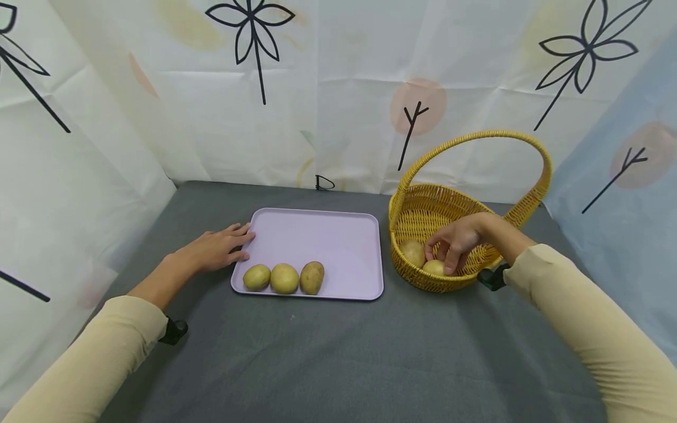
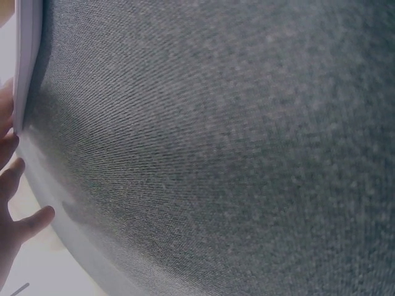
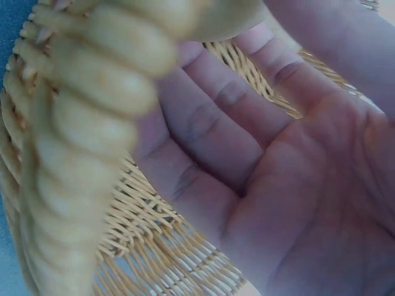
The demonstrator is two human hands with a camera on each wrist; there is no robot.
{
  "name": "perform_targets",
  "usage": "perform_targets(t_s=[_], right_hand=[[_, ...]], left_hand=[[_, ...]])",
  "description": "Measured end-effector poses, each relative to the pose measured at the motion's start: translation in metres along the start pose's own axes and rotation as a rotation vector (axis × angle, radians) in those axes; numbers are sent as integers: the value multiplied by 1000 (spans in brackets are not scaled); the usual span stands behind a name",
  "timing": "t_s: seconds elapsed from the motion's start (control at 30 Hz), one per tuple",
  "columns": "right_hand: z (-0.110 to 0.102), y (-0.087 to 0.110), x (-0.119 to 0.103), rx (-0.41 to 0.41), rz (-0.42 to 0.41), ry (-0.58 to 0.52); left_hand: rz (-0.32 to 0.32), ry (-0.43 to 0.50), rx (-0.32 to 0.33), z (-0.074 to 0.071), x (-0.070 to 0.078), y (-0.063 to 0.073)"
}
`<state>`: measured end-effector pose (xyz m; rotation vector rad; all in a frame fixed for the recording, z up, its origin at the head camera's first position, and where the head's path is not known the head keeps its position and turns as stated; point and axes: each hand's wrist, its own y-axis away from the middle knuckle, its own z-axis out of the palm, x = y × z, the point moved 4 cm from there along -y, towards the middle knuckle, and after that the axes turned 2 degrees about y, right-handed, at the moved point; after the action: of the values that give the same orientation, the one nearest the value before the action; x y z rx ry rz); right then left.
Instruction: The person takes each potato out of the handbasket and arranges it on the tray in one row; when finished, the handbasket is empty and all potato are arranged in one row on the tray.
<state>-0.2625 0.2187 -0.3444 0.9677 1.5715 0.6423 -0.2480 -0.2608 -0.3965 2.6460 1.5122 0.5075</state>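
My left hand [image 1: 218, 248] lies at the left edge of a pale purple tray [image 1: 344, 252], its fingers extended and fingertips at the rim. Along the tray's near side sit three potatoes in a row: a left one [image 1: 257, 277], a middle one [image 1: 285, 278] and a browner right one [image 1: 312, 278]. Inside a yellow wicker basket [image 1: 423, 208], my right hand [image 1: 459, 238] reaches down and grips a potato [image 1: 435, 268] between thumb and fingers. Another potato [image 1: 412, 252] lies just left of it in the basket. The right wrist view shows the held potato [image 3: 231, 18] partly hidden at the top.
The basket's tall arched handle [image 1: 476, 135] rises over the right forearm. A grey cloth [image 1: 328, 358] covers the table. White printed fabric [image 1: 344, 117] hangs behind the table and along its sides.
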Motion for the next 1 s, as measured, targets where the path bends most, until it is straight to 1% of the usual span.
perform_targets(t_s=[0.13,0.4,0.5,0.6,0.7,0.9,1.0], right_hand=[[0,7,-4,23,-17,39],[-1,25,-14,70,-20,101],[-2,33,-17,117,-29,145],[-3,41,-19,173,-59,190],[-3,49,-23,235,-123,199],[-2,64,-35,364,-317,167],[-1,69,-39,412,-387,144]], left_hand=[[1,2,1,0,1,0],[-1,-1,0,1,0,0],[5,-4,7,1,0,0],[9,-2,10,1,0,0],[10,0,10,1,0,1],[7,0,8,1,2,0],[6,1,8,1,2,1]])
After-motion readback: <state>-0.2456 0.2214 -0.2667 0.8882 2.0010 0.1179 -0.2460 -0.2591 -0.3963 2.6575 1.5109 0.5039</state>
